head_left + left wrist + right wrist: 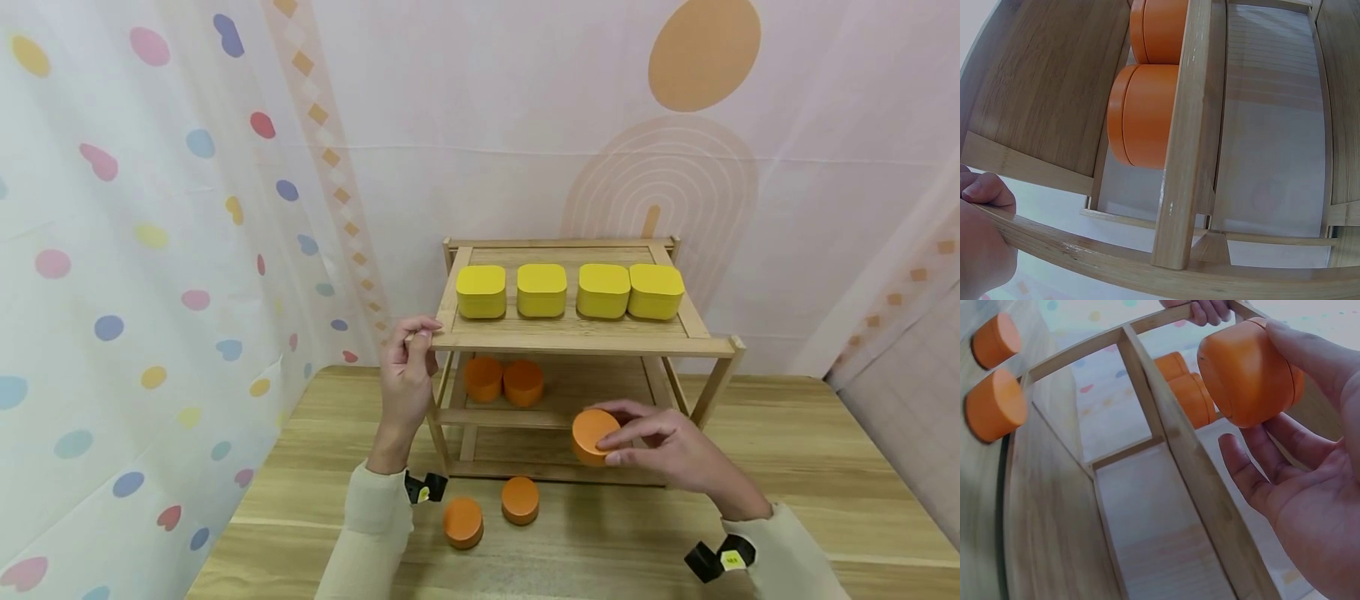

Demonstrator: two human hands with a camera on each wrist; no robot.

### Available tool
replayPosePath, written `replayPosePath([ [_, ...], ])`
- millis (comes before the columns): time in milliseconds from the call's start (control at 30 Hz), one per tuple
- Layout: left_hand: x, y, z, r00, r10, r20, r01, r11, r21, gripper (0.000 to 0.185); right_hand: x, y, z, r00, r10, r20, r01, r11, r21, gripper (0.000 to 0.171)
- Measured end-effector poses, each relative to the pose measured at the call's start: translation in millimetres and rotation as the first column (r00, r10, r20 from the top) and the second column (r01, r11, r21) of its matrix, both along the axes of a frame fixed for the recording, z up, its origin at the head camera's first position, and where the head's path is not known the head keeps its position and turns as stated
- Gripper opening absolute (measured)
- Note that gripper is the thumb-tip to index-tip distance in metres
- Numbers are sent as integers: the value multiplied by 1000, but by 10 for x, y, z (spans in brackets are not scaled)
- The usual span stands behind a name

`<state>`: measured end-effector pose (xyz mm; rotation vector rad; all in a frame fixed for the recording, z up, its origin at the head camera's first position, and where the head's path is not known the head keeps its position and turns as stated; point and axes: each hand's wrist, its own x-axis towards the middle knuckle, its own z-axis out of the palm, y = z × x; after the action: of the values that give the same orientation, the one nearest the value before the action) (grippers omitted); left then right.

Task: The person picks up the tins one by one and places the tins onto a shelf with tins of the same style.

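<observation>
I see four yellow tins [570,291] in a row on the top tier | two orange tins [502,380] touching, middle tier, left | two more orange tins [491,511] just apart on the wooden table [825,467] | dotted curtain [135,275] at left

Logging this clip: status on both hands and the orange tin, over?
Left hand grips shelf rack top corner. Right hand holds orange tin at rack front, level with middle shelf. Two orange tins already there; slot beside them open.
</observation>
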<state>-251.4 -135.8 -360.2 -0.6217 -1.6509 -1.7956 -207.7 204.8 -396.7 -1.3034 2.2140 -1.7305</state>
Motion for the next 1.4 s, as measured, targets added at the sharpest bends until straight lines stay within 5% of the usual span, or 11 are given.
replayPosePath([
  [367,-6,13,3,1000,-27,-5,27,1000,11,25,-155,-164,79,995,-97,14,97,995,30,17],
  [633,-24,-6,-11,1000,-22,-6,22,1000,9,25,-249,-224,80,978,-131,160,127,991,37,16],
  [1000,-28,-11,-23,1000,-22,-9,22,1000,4,26,-394,-313,53,933,-338,120,307,926,222,17],
  [1400,-21,-3,-15,1000,-27,-13,27,1000,10,27,-453,-357,24,942,-303,141,277,944,178,15],
])
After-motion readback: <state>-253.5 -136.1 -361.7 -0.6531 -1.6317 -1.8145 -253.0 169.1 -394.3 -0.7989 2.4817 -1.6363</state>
